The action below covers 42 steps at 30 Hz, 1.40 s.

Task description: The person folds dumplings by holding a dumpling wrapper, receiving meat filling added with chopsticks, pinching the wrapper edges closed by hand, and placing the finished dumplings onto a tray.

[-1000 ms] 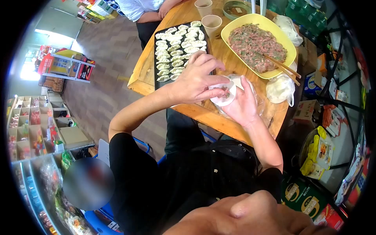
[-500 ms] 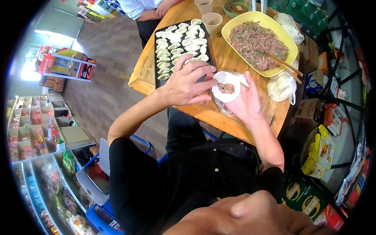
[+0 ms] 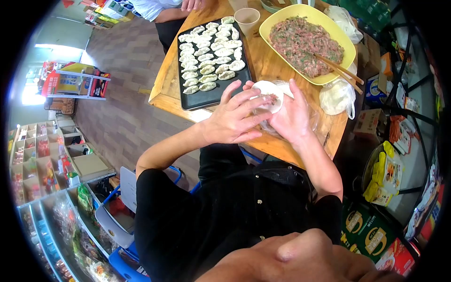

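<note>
Head view: cradled a dough wrapper (image 3: 267, 88) with meat filling (image 3: 273, 97) in the right hand (image 3: 293, 121), above the counter (image 3: 165, 87); held the left hand (image 3: 233, 116) with fingers loosely spread across it. Looked light, soft, easily torn, best gripped by its rim.

My table (image 3: 164, 89) is smooth, faintly glossy wood, the tray (image 3: 206, 98) dark and matt, the bowl (image 3: 336, 29) glossy and plastic-like. The chopsticks (image 3: 336, 69) appear wooden, the bag (image 3: 338, 98) thin, crinkled plastic. The wrapper (image 3: 267, 88) looks smooth and matt, the filling (image 3: 305, 44) rough and moist, my shirt (image 3: 211, 225) matt cloth.
</note>
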Each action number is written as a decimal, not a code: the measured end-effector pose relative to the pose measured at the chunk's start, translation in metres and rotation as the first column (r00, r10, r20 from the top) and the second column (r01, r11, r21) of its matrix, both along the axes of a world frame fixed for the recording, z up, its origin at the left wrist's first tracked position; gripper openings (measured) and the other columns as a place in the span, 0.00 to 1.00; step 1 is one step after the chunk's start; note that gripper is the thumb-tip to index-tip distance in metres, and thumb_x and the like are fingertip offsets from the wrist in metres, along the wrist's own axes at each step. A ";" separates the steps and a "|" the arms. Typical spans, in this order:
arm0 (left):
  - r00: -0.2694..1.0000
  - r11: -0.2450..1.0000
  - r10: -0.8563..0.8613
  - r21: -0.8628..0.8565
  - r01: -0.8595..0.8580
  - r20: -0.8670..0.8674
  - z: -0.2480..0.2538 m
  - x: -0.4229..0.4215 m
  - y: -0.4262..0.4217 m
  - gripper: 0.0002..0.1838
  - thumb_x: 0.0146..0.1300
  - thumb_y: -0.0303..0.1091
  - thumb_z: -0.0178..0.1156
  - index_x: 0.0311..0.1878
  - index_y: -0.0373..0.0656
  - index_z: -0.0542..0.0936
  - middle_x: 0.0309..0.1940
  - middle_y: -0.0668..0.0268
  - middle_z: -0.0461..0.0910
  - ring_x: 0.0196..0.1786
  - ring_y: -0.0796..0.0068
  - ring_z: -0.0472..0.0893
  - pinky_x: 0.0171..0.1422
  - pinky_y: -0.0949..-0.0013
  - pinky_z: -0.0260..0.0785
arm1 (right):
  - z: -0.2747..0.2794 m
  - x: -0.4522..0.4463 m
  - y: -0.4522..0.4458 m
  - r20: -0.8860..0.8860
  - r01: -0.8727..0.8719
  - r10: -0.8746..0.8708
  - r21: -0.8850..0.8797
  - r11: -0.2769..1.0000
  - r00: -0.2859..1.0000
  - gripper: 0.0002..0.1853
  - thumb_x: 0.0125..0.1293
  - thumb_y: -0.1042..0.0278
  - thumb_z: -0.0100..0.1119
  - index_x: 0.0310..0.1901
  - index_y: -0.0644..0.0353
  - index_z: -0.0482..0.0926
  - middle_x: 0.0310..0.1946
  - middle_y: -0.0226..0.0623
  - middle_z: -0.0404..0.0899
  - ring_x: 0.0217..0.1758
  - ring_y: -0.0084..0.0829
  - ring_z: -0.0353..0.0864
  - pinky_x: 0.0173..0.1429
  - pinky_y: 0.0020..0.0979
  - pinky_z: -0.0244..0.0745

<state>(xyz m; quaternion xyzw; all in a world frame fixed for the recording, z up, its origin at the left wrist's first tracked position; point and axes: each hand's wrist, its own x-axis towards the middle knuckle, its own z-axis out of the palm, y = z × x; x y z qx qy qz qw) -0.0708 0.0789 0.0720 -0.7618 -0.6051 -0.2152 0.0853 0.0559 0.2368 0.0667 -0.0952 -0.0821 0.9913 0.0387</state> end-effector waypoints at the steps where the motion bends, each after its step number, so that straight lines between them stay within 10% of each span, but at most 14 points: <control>1: 1.000 1.000 -0.002 -0.001 0.002 0.001 -0.002 0.003 0.001 0.27 0.60 0.57 0.60 0.57 0.53 0.82 0.67 0.62 0.69 0.71 0.57 0.63 0.76 0.41 0.40 | -0.002 0.000 0.000 0.001 0.002 -0.002 -0.001 1.000 1.000 0.36 0.75 0.40 0.37 0.65 0.71 0.64 0.61 0.50 0.72 0.64 0.39 0.73 0.69 0.41 0.68; 16: 0.969 0.968 0.245 -0.064 -0.243 0.037 -0.018 0.037 0.024 0.40 0.58 0.66 0.58 0.64 0.43 0.74 0.75 0.57 0.57 0.77 0.50 0.51 0.76 0.36 0.32 | -0.007 -0.001 -0.006 0.032 0.058 -0.061 0.091 0.994 0.998 0.41 0.73 0.33 0.36 0.68 0.68 0.60 0.65 0.48 0.69 0.70 0.40 0.67 0.75 0.43 0.59; 28: 0.996 0.986 0.069 0.154 -0.060 -0.051 -0.018 0.004 0.003 0.25 0.56 0.37 0.67 0.59 0.57 0.78 0.69 0.62 0.67 0.74 0.57 0.61 0.78 0.42 0.45 | -0.010 0.001 0.000 0.028 -0.008 0.007 0.035 0.999 1.000 0.36 0.75 0.37 0.37 0.63 0.68 0.68 0.60 0.45 0.75 0.63 0.36 0.74 0.68 0.38 0.69; 42: 0.972 0.995 -0.042 0.077 0.062 -0.230 0.004 -0.014 0.009 0.09 0.53 0.32 0.64 0.39 0.51 0.77 0.64 0.66 0.74 0.70 0.62 0.69 0.76 0.43 0.51 | -0.017 -0.001 -0.008 0.090 0.031 -0.039 0.082 0.996 0.995 0.20 0.77 0.49 0.44 0.57 0.57 0.70 0.50 0.32 0.77 0.53 0.28 0.77 0.59 0.34 0.73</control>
